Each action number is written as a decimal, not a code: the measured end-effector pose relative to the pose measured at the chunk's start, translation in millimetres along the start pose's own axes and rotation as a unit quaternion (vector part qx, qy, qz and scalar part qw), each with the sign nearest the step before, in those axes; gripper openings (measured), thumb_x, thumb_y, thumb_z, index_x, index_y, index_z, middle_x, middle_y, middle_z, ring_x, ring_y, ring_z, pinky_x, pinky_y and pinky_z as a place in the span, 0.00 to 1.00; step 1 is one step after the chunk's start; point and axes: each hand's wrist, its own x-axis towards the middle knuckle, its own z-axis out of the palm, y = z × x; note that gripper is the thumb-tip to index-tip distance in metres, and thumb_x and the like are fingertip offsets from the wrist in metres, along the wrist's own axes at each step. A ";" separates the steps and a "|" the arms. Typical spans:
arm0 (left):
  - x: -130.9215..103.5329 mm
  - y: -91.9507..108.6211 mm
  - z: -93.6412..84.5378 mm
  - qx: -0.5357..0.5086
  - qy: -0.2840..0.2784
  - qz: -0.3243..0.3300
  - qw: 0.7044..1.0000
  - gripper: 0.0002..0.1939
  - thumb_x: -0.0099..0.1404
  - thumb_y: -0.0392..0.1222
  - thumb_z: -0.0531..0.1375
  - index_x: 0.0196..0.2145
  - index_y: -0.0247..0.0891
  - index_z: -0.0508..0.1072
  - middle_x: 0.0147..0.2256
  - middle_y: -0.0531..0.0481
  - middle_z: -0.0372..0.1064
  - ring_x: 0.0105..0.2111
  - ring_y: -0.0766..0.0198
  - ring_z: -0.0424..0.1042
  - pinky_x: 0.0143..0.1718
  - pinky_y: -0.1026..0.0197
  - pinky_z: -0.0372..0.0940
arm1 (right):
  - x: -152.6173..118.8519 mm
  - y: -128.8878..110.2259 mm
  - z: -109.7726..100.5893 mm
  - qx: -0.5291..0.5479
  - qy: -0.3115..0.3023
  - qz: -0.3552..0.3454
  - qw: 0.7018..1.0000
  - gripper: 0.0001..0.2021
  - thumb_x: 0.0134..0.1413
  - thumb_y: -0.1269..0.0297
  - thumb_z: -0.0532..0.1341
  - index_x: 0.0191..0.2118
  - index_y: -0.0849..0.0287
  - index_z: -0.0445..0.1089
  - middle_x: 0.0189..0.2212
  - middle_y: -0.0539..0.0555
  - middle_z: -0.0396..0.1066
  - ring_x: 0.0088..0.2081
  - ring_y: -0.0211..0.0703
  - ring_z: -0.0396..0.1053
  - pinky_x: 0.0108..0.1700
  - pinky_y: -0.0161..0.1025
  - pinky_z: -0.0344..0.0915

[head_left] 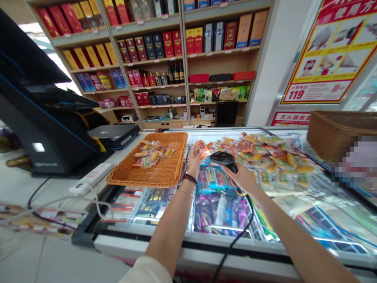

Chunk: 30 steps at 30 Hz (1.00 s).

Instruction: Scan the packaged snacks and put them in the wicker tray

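My left hand (194,159) pinches a small orange snack packet (203,148) above the glass top of the chest freezer (206,243). In my right hand (240,175) is a black barcode scanner (223,158), its head turned toward the packet, and a bright light falls on the wrapper. The scanner's cable (235,243) runs down over the freezer's front edge. To the left of my left hand sits an orange wicker basket (129,177) with several clear-wrapped snacks (154,155) in it. A heap of similar packets (268,153) lies on the glass beyond and to the right of the scanner.
At the left stand a dark checkout terminal (44,129), a flat black scale (113,135) and a white power strip (91,179) with cables. A brown woven basket (341,129) is at the right. Shelves (182,59) of boxed goods rise behind the freezer.
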 end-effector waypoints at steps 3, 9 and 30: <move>0.6 -0.7 -1.0 0.002 -0.005 0.005 1.000 0.26 0.63 0.39 0.68 0.57 0.39 0.71 0.52 0.40 0.76 0.48 0.54 0.79 0.47 0.56 0.75 | -0.3 -2.0 -1.0 -0.009 -0.002 -0.002 1.000 0.20 0.55 0.40 0.59 0.25 0.50 0.62 0.11 0.49 0.65 0.15 0.46 0.67 0.25 0.40 0.62; 0.8 -1.3 -1.9 0.009 -0.005 0.004 1.000 0.30 0.60 0.43 0.71 0.58 0.42 0.71 0.53 0.40 0.77 0.50 0.54 0.78 0.49 0.55 0.75 | -0.1 -2.9 -2.3 -0.026 0.001 0.007 1.000 0.21 0.56 0.40 0.58 0.25 0.51 0.61 0.11 0.49 0.66 0.15 0.45 0.67 0.25 0.40 0.62; -4.3 3.0 1.2 0.006 0.005 -0.006 1.000 0.27 0.60 0.41 0.70 0.57 0.43 0.71 0.50 0.43 0.77 0.46 0.56 0.79 0.50 0.54 0.73 | -2.0 -4.7 -2.0 0.017 0.010 0.013 1.000 0.21 0.55 0.41 0.62 0.24 0.52 0.63 0.11 0.49 0.65 0.14 0.43 0.65 0.23 0.39 0.61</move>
